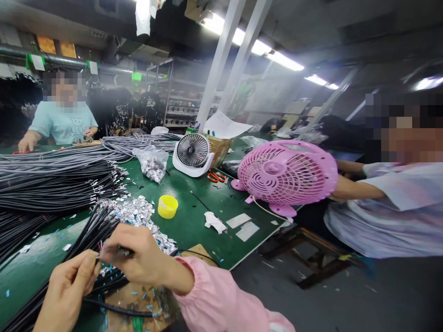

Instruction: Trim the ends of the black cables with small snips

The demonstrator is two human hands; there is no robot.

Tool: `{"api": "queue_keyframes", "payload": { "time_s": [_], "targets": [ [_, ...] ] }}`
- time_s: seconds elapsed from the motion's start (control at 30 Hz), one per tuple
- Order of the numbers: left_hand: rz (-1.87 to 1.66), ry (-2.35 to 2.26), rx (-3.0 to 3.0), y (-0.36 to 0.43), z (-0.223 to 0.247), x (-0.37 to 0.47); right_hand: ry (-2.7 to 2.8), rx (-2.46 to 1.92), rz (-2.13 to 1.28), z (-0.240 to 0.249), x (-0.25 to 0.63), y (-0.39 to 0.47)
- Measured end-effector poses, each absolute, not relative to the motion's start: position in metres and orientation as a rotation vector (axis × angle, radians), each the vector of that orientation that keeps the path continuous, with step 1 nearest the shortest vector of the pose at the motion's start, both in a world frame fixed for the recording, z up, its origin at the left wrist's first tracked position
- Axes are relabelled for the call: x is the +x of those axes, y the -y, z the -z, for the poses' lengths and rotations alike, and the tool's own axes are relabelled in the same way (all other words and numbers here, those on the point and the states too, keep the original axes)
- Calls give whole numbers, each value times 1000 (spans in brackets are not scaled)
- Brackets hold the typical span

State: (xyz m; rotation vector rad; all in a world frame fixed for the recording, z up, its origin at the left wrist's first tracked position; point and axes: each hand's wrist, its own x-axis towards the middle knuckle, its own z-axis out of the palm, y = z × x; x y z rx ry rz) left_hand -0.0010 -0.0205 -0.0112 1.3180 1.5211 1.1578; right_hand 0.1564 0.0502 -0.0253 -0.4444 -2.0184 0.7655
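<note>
My left hand [71, 286] pinches a black cable near its end, where thin coloured wires [100, 244] stick out. My right hand [141, 253], in a pink sleeve [221, 295], is closed right beside that end, and its fingertips reach the wires. Something dark shows under its curled fingers, too hidden to name. A bundle of black cables [90, 233] runs beneath and behind both hands. Just beyond them lies a heap of silver foil scraps [134, 212]. Below my hands is a worn board [131, 295] with blue bits and another black cable end on it.
A yellow ring-shaped tub [168, 206], a small white fan [193, 154], orange-handled scissors [216, 177] and a bag of small parts [152, 163] stand on the green table [187, 221]. A large pink fan [284, 173] is at the right edge. Two co-workers sit left and right.
</note>
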Motion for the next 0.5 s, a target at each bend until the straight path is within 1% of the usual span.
{"api": "queue_keyframes", "payload": {
  "time_s": [0.03, 0.07, 0.17, 0.23, 0.3, 0.4, 0.43, 0.5],
  "targets": [
    [-1153, -1520, 1329, 21, 10, -1, 2052, -386, -750, 28, 157, -50],
    [-1146, -1516, 1334, 21, 9, 0, 2054, -371, -805, 30, 158, -49],
    [-1144, -1498, 1322, 22, 7, 1, 1959, -438, -1159, 26, 157, -45],
    [-1135, -1490, 1293, 21, 8, 1, 1928, -454, -1258, 19, 158, -44],
    [-1170, -1504, 1253, 21, 11, -2, 1842, -534, -1135, 13, 159, -46],
    [-1304, -1553, 1182, 20, 15, -6, 1632, -754, -857, 8, 162, -50],
    [-1321, -1561, 1166, 19, 15, -6, 1623, -780, -812, 9, 162, -51],
    [-1286, -1558, 1162, 19, 15, -6, 1749, -693, -778, 12, 161, -52]
  ]
}}
